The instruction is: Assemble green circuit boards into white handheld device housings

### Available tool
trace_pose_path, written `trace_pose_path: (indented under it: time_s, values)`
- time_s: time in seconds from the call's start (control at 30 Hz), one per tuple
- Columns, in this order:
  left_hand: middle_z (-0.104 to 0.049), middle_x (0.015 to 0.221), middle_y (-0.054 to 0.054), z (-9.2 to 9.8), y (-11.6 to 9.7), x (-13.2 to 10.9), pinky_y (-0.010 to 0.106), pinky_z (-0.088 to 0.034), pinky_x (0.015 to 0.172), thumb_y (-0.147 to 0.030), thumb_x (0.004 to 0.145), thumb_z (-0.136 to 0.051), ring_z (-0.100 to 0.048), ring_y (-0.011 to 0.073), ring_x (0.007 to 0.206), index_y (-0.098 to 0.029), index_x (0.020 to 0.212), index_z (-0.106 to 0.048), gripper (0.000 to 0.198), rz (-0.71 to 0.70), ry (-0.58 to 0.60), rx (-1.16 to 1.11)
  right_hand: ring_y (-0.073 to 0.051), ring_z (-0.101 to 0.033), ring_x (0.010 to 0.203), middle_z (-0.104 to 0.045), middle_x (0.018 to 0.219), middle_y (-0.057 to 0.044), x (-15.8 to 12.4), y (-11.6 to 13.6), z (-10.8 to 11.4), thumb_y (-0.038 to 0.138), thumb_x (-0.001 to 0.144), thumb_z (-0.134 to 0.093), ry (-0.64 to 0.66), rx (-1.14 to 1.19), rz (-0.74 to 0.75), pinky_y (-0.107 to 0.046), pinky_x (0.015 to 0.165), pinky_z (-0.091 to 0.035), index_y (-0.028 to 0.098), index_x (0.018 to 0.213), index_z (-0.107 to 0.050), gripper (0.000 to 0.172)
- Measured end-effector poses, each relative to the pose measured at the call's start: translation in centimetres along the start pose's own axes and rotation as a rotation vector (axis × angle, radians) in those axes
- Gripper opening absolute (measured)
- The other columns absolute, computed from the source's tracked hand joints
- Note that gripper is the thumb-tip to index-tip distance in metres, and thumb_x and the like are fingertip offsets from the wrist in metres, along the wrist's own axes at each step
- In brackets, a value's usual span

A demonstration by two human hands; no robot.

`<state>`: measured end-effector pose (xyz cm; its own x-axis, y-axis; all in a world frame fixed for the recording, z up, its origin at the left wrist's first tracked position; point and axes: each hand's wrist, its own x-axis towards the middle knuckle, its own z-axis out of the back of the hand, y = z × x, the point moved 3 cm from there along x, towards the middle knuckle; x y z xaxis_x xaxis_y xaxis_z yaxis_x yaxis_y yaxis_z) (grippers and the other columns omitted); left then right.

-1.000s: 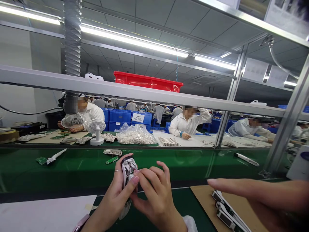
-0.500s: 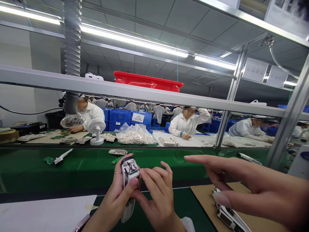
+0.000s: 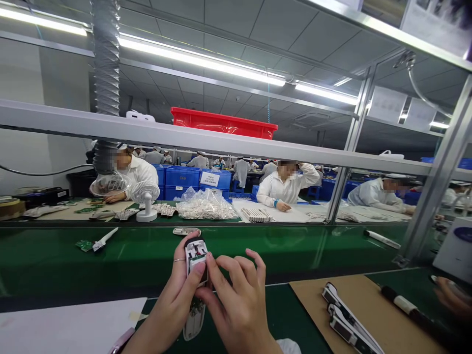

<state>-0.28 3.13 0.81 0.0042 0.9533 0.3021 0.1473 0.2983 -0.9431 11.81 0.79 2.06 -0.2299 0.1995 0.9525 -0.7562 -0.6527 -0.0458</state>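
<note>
Your left hand [image 3: 177, 290] clenches an open white plastic housing [image 3: 195, 260] — your right hand [image 3: 236, 307] pinching its side — held over the green bench mat [image 3: 295, 314]. Any slack there, and the exposed circuit board [image 3: 197, 256] could drop out.

White housing [image 3: 195, 263] part hidden by L hand [image 3: 171, 300] & R hand [image 3: 236, 309]; co-worker's hand [image 3: 453, 297] cut off at edge
</note>
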Motion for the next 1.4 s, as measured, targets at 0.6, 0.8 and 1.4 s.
trace_pose_path:
  time_s: [0.6,0.8,1.4]
  values:
    - [-0.061,0.084,-0.002,0.2,1.9,1.5,0.022,-0.046,0.073,-0.046,0.083,-0.060,-0.058,0.0122,0.077,-0.028,0.116,-0.048,0.040,0.244,-0.013,-0.295,-0.020,-0.055,0.096,-0.059,0.105,-0.006,-1.6,-3.3,-3.2,0.037,0.086,-0.060,0.327,0.630,-0.531,-0.035,0.082,-0.047,0.025,0.118,-0.053,0.034]
    - [-0.057,0.071,-0.002,0.4,1.5,1.6,0.022,-0.043,0.052,-0.046,0.086,-0.054,-0.049,0.0103,0.055,-0.022,0.092,-0.050,0.025,0.243,0.073,-0.336,-0.016,-0.062,0.068,-0.064,0.071,-0.003,-2.8,-3.0,-4.8,0.052,0.089,-0.047,0.780,1.181,-0.863,-0.030,0.067,-0.051,0.016,0.074,-0.061,0.041]
    - [-0.058,0.070,-0.005,0.6,1.7,1.8,0.023,-0.045,0.065,-0.047,0.081,-0.061,-0.055,0.0119,0.063,-0.029,0.121,-0.041,0.049,0.182,-0.156,-0.188,-0.015,-0.049,0.079,-0.063,0.077,0.001,-1.8,-0.2,-2.9,0.021,0.091,-0.050,0.434,0.172,0.071,-0.039,0.083,-0.033,0.021,0.082,-0.058,0.012]
